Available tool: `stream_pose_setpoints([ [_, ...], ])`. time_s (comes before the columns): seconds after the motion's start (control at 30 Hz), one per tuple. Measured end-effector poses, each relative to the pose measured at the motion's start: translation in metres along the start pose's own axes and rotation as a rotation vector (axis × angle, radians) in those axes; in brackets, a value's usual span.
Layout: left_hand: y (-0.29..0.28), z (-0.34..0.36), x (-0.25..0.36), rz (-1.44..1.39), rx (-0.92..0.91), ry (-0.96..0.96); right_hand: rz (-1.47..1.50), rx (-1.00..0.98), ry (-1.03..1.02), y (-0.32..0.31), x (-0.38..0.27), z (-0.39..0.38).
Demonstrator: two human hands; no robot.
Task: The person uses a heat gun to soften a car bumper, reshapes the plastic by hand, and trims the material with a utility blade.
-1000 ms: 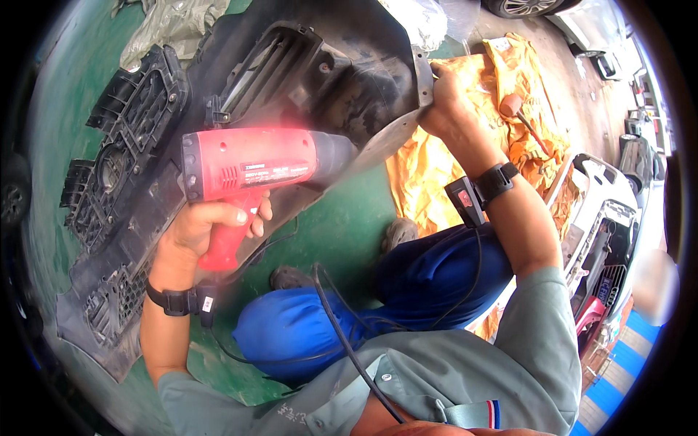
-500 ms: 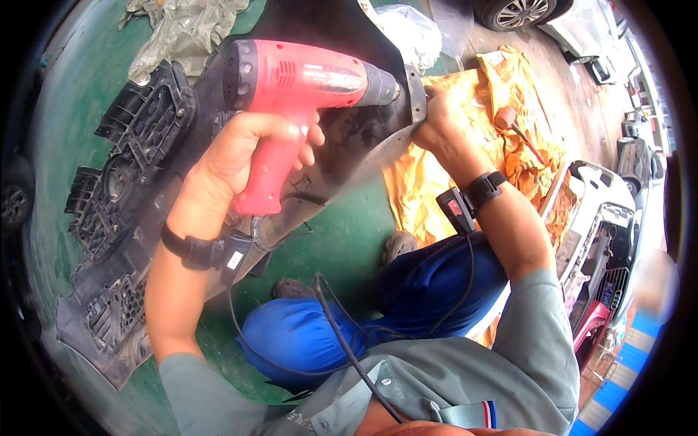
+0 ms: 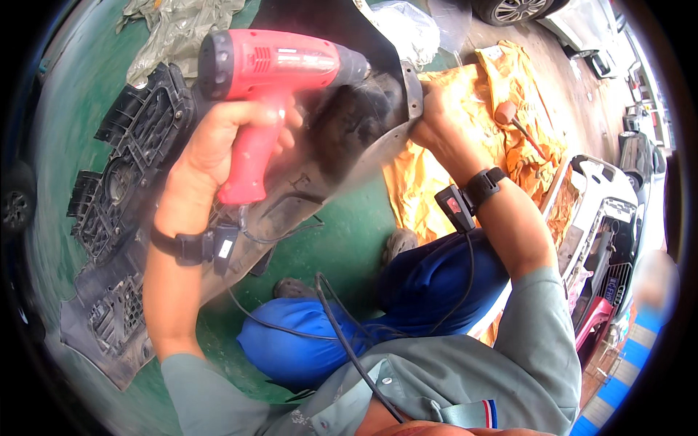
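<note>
A red heat gun (image 3: pixel 291 65) with a black nozzle and rear cap is held by its handle in my left hand (image 3: pixel 211 138), fingers wrapped around it. The nozzle points right, a short way from a dark flanged edge (image 3: pixel 412 91) of a large car bumper (image 3: pixel 298 178). My right hand (image 3: pixel 445 120) is closed on that edge, the fingertips partly hidden behind it. Dark, shiny patches show on the bumper's inner surface below the nozzle. A cord hangs from the handle's base. Both wrists wear black straps with small devices.
Black plastic car parts (image 3: pixel 138 145) lie at left on the green floor (image 3: pixel 342 232). Crumpled orange sheeting (image 3: pixel 422 185) spreads at right, with a mallet (image 3: pixel 507 114) on it. Clear plastic (image 3: pixel 407 33) lies behind. A white bumper (image 3: pixel 582 211) and parked cars stand at far right.
My left hand has drawn the heat gun left and slightly up, widening the gap between nozzle and bumper edge. My right hand keeps its hold with hardly any movement.
</note>
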State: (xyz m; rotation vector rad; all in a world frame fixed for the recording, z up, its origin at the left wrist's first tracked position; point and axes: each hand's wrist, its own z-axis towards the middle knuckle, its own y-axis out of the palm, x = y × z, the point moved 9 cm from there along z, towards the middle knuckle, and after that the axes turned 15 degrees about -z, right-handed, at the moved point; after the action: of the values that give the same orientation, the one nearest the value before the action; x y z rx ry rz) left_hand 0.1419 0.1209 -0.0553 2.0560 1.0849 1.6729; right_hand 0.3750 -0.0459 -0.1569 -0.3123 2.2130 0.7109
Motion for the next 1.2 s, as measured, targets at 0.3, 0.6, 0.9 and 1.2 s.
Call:
stream_pose_setpoints([
  [0.3,-0.04,-0.061,-0.023,0.021,0.123,-0.036,-0.037,0.012,0.006,-0.009,0.0,0.004],
  [0.6,-0.057,-0.09,-0.048,-0.022,0.14,-0.096,0.021,-0.197,0.064,0.005,0.004,0.006],
  [0.9,-0.032,-0.063,-0.042,-0.097,0.091,-0.063,-0.025,-0.185,0.085,0.0,0.004,0.002],
  [1.2,-0.019,-0.056,-0.037,-0.035,0.044,-0.04,-0.086,-0.124,0.038,-0.002,0.002,0.002],
])
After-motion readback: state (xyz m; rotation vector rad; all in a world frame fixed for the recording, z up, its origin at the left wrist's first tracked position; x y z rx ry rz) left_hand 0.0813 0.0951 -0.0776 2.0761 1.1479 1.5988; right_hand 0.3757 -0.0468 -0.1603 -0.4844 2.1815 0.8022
